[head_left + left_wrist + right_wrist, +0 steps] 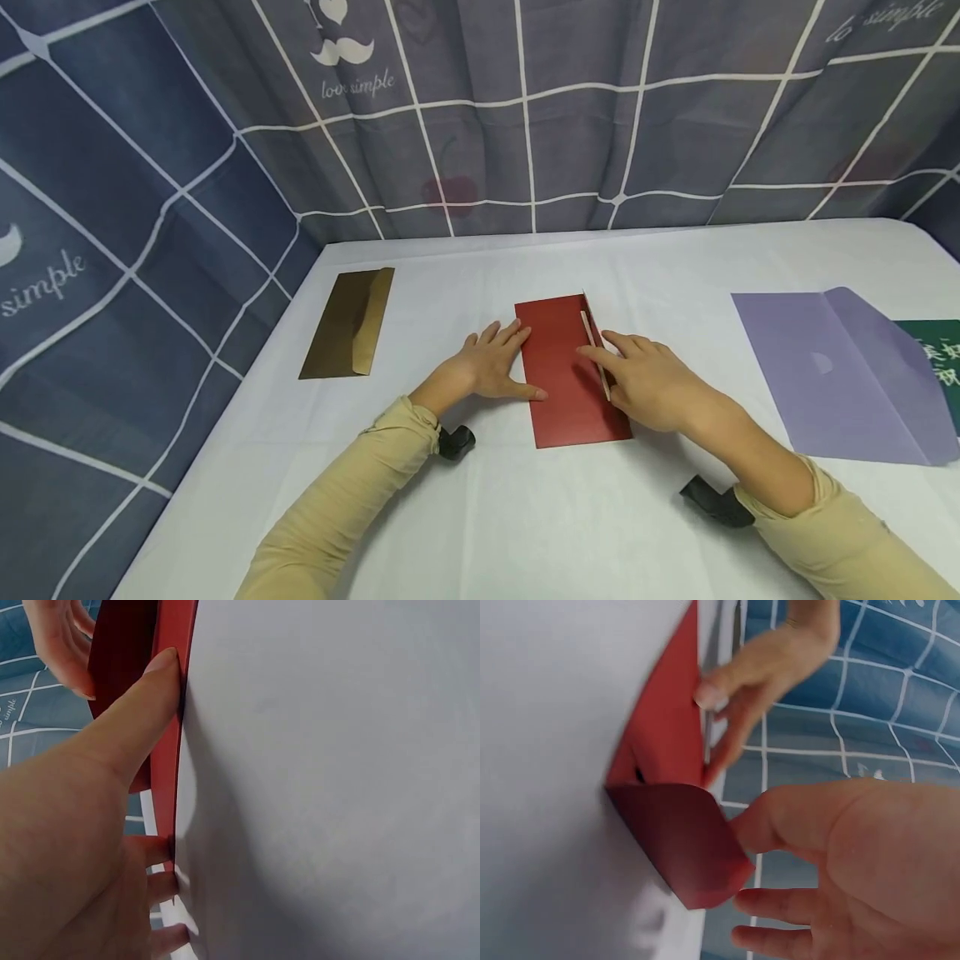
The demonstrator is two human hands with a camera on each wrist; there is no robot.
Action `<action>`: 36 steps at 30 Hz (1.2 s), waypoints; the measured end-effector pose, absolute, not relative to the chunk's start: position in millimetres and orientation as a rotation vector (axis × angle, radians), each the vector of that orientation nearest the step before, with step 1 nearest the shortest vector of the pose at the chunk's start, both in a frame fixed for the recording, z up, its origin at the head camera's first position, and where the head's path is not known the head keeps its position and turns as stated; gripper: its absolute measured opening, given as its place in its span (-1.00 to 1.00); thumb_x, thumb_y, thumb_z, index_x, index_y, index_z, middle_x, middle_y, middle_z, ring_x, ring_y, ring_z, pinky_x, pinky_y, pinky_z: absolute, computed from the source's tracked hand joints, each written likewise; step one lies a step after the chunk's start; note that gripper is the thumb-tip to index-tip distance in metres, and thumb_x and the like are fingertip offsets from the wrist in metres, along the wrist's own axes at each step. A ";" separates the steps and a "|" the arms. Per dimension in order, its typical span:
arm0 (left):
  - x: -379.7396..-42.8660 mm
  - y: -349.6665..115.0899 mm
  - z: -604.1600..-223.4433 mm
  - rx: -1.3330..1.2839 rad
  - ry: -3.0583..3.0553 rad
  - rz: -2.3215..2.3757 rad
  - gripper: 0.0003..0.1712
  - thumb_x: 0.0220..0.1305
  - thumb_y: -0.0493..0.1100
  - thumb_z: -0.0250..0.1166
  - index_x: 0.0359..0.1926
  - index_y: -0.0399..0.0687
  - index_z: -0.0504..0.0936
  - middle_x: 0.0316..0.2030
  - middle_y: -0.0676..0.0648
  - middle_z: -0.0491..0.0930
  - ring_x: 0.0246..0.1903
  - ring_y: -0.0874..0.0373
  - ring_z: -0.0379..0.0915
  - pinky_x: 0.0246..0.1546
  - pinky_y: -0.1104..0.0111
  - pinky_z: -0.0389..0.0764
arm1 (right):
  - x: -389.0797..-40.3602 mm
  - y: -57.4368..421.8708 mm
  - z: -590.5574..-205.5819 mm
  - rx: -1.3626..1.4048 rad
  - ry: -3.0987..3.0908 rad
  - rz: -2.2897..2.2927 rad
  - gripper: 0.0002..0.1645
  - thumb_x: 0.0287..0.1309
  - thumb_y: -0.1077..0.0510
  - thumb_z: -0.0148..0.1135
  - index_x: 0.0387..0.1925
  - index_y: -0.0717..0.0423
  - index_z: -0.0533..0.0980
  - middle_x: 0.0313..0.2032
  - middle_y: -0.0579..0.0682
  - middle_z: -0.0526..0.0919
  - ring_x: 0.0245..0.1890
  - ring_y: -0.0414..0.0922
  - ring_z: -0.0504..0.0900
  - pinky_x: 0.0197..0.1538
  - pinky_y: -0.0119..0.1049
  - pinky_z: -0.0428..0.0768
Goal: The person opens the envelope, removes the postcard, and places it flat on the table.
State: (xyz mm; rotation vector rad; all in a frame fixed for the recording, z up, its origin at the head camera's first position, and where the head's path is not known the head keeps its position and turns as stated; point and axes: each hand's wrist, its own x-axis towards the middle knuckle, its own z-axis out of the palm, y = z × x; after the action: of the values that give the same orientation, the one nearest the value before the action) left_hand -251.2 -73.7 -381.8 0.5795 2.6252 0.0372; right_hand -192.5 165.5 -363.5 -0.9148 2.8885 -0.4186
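Note:
A red envelope (562, 375) lies upright-wise on the white table, its flap (679, 844) along the right side standing partly raised. The left hand (495, 362) spreads over the envelope's left edge, with the thumb (154, 694) pressing on the red paper and the other fingers along that edge. At the opposite side, the right hand (652, 379) touches the raised flap from outside, its index finger reaching over the flap's edge. In the right wrist view its other fingers stretch out loosely beside the flap.
A gold envelope (337, 325) lies at the left of the table (465, 267). On the right, a purple envelope (825, 367) with its flap unfolded overlaps a green one (937, 342) with white lettering. A checked curtain (480, 142) hangs behind the table and along its left.

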 end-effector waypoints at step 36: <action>-253.7 -69.3 -381.9 0.575 2.606 -0.017 0.25 0.04 0.55 0.12 0.52 0.05 -0.23 0.49 0.02 -0.31 0.44 -0.07 -0.36 0.34 -0.03 -0.11 | -209.2 191.0 -366.6 -0.891 2.844 -0.445 -0.26 -0.01 0.43 0.22 0.29 0.21 0.36 0.32 0.35 0.18 0.24 0.43 0.12 0.13 0.31 0.24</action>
State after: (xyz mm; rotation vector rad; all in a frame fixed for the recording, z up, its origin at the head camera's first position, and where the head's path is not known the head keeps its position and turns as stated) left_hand -253.7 -69.3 -381.9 0.5752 2.6056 -0.0168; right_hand -209.2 191.0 -366.6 -0.8906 2.8443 -0.4454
